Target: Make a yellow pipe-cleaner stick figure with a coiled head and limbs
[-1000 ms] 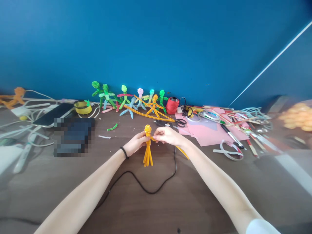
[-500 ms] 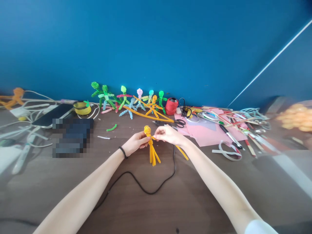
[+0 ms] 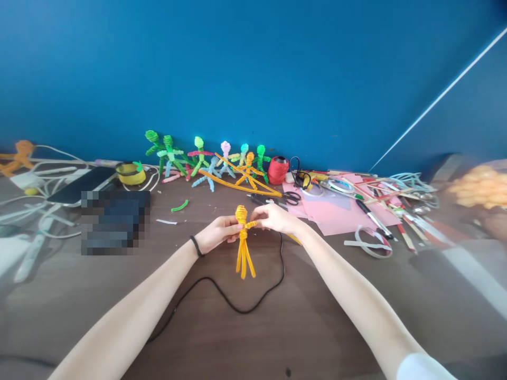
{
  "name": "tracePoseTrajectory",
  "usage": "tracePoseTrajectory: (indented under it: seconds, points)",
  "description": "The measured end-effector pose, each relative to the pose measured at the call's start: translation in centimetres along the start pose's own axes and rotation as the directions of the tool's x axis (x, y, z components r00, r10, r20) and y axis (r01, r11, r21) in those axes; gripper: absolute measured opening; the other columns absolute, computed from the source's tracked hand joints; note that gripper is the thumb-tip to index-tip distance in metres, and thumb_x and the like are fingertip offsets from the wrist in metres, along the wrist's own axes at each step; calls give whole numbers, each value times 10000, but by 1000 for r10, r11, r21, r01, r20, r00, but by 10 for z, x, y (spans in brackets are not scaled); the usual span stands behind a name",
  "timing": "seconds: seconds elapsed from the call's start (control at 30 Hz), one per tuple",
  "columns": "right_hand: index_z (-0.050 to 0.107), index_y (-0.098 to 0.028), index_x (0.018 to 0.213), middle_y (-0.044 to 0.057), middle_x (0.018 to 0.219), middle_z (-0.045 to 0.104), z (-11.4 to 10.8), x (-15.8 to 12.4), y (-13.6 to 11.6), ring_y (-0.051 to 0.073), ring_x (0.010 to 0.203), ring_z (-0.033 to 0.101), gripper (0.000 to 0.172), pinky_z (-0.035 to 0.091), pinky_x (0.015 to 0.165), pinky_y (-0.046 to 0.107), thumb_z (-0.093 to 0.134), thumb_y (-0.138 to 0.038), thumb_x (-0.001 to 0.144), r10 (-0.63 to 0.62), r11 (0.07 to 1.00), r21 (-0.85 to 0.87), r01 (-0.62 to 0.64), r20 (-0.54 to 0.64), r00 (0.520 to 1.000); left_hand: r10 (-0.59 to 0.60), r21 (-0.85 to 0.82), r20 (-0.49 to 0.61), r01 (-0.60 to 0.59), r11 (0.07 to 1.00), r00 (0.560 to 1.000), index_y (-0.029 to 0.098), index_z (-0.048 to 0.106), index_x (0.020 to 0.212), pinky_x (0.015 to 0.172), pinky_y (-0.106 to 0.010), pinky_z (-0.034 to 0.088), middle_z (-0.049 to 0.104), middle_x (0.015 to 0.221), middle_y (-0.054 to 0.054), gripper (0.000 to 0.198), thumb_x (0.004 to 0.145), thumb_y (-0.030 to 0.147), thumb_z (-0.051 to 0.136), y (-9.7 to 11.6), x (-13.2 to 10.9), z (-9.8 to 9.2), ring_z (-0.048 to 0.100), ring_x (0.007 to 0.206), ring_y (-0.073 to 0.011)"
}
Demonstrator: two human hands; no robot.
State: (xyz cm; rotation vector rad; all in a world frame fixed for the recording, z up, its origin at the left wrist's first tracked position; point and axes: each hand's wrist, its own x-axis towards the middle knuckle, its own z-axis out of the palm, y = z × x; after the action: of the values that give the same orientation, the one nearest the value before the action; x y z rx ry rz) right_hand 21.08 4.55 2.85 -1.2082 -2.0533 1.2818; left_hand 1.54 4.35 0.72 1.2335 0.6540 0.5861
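A yellow-orange pipe cleaner figure (image 3: 243, 232) is held upright over the table between my hands. It has a coiled round head, a wrapped body and several straight strands hanging below. My left hand (image 3: 220, 234) pinches it at its left side, just under the head. On the other side my right hand (image 3: 271, 217) is closed on the figure's short coiled arm. A loose yellow strand (image 3: 294, 239) sticks out beneath my right wrist. The fingertips of my right hand are partly hidden.
Several finished pipe cleaner figures (image 3: 198, 153) stand along the blue wall. Orange pipe cleaners (image 3: 237, 186), scissors (image 3: 292, 198) and a red spool (image 3: 278, 170) lie behind my hands. Pink paper (image 3: 336, 224) is at right, a phone (image 3: 83, 186) at left. A black cable (image 3: 237, 311) curves in front.
The figure's right-hand arm now shows as a coiled stub reaching to my right fingers. The hanging strands have swung slightly left, and less of the loose strand shows under my right wrist.
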Motion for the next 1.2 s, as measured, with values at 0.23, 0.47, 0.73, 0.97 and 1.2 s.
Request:
tracePoseTrajectory:
  seconds: [0.23, 0.47, 0.73, 0.97, 1.2]
  points:
    - [606, -136, 791, 11, 709, 608, 3, 1, -2, 101, 573, 510, 156, 407, 559, 225, 529, -245, 711, -69, 994, -84, 64, -49, 996, -23, 127, -9, 24, 992, 1000, 86, 578, 847, 440, -227, 192, 442, 575, 26, 277, 691, 314, 595, 0, 1, 3, 303, 461, -42]
    - [602, -134, 783, 15, 672, 611, 2, -2, -9, 109, 543, 547, 168, 399, 515, 221, 522, -271, 727, -13, 996, -91, 9, -47, 999, -38, 243, -69, 54, 969, 997, 88, 572, 857, 433, -211, 205, 489, 604, 16, 300, 678, 327, 578, 1, 3, 6, 309, 455, -37]
    - [541, -158, 724, 15, 724, 610, 14, -3, -16, 134, 682, 580, 45, 453, 602, 256, 508, -185, 737, -76, 984, -171, 39, -213, 974, 1, 297, -220, 66, 952, 975, 101, 566, 734, 421, -188, 268, 486, 575, 24, 202, 636, 277, 569, 2, 4, 14, 352, 445, -38]
    - [480, -157, 734, -5, 608, 555, 18, -2, -16, 123, 579, 584, 59, 494, 484, 241, 533, -139, 715, 52, 996, 84, -39, -152, 987, 31, 301, -280, 57, 952, 959, 100, 563, 681, 381, -182, 287, 505, 546, 16, 158, 650, 255, 558, -1, 7, 15, 382, 410, -41]
    - [531, -148, 747, 7, 694, 598, 19, -3, -8, 107, 596, 580, 103, 496, 578, 255, 570, -111, 659, -39, 994, 92, 59, -203, 978, 26, 265, -355, 74, 961, 935, 100, 552, 676, 376, -175, 320, 519, 531, 17, 85, 662, 181, 535, 0, 8, 16, 417, 411, -45]
